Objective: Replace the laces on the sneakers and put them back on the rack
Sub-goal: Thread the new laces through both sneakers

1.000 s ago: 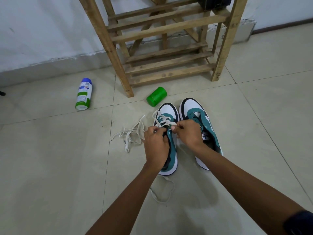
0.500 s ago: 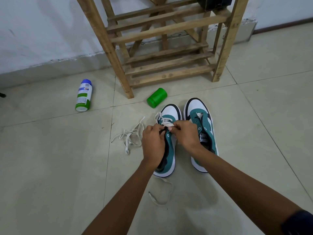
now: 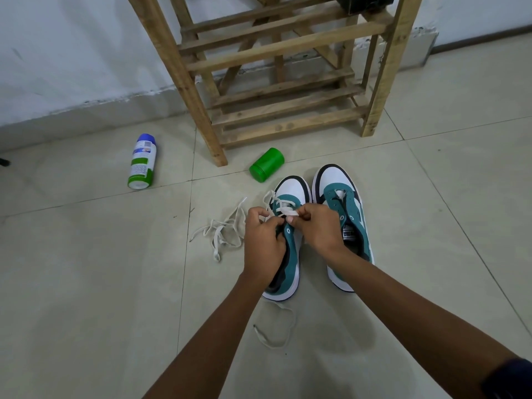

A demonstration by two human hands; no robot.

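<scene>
White lace (image 3: pixel 283 210) mid-threading on left sneaker (image 3: pixel 289 243), on the floor before the rack (image 3: pixel 276 82).
Left grip (image 3: pixel 263 240) and right grip (image 3: pixel 316 226) both pinching lace; could skip an eyelet, fray the tip, snag trailing slack.

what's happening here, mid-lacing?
Yes. A person is threading a white lace through the left sneaker: the left hand and right hand both pinch it near the eyelets. Only the toe end is laced. The right sneaker beside it has empty eyelets. A loose lace lies on the floor to the left. The wooden rack stands behind; neither shoe is on it yet.
</scene>
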